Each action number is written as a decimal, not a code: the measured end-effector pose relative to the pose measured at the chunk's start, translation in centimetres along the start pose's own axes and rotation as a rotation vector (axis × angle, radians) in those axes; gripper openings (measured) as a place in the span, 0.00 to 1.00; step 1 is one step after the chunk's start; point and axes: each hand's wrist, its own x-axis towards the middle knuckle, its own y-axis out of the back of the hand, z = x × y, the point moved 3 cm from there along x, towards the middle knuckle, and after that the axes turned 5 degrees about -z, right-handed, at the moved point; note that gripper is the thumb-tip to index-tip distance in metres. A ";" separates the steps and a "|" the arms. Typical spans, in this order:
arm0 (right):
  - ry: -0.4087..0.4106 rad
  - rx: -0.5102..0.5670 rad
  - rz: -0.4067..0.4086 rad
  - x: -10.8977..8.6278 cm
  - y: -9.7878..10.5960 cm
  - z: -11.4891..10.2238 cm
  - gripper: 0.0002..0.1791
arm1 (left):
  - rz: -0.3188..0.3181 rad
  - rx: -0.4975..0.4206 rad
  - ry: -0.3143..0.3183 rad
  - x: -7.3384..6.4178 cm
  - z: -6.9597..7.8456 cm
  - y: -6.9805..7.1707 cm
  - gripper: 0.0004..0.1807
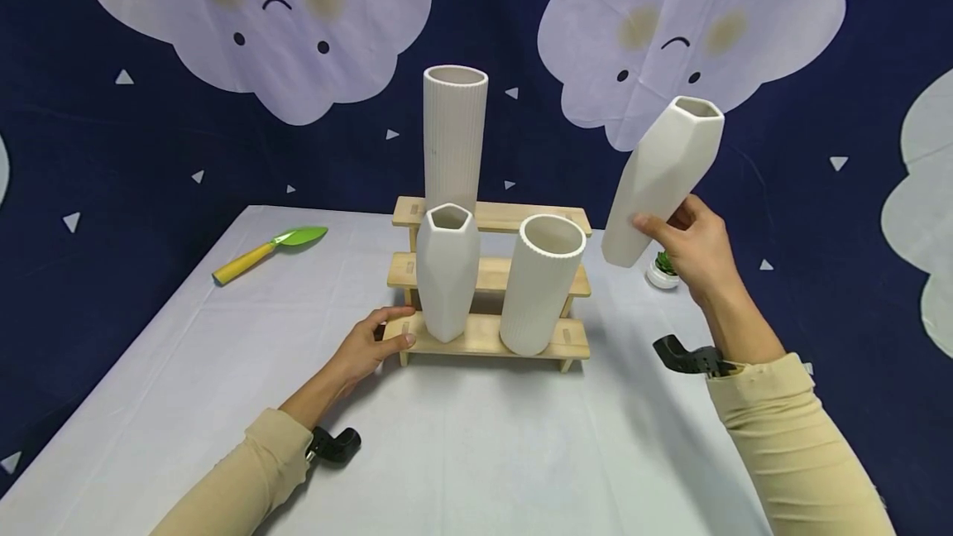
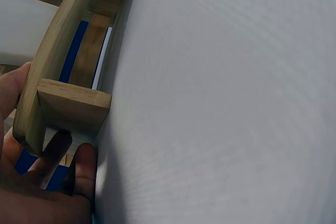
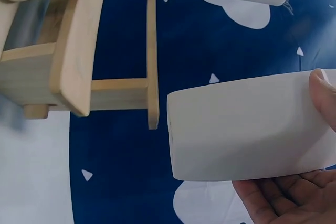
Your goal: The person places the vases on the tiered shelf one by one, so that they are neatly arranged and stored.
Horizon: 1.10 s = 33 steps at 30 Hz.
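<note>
My right hand (image 1: 703, 251) grips a tall white faceted vase (image 1: 663, 168) by its lower half, thumb on the near side. The vase is tilted and held in the air, right of a three-step wooden stand (image 1: 486, 333). In the right wrist view, the vase's lower end (image 3: 231, 129) is apart from the stand. My left hand (image 1: 365, 346) holds the left end of the bottom step, with fingers under the plank (image 2: 50, 61). That step bears a shorter faceted vase (image 1: 448, 279) and a ribbed round vase (image 1: 539, 288). On the top step stands a tall ribbed vase (image 1: 454, 139).
A small trowel (image 1: 268, 253) with a green blade and yellow handle lies at the table's back left. Behind my right hand sits a little potted plant (image 1: 662, 273), partly hidden. A dark blue cloud-print cloth (image 1: 506, 139) hangs behind the white-covered table (image 1: 476, 453).
</note>
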 end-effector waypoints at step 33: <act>0.140 0.204 -0.126 5.5 -5.0 -3.6 0.33 | 0.000 0.009 0.008 -0.1 0.1 0.0 0.29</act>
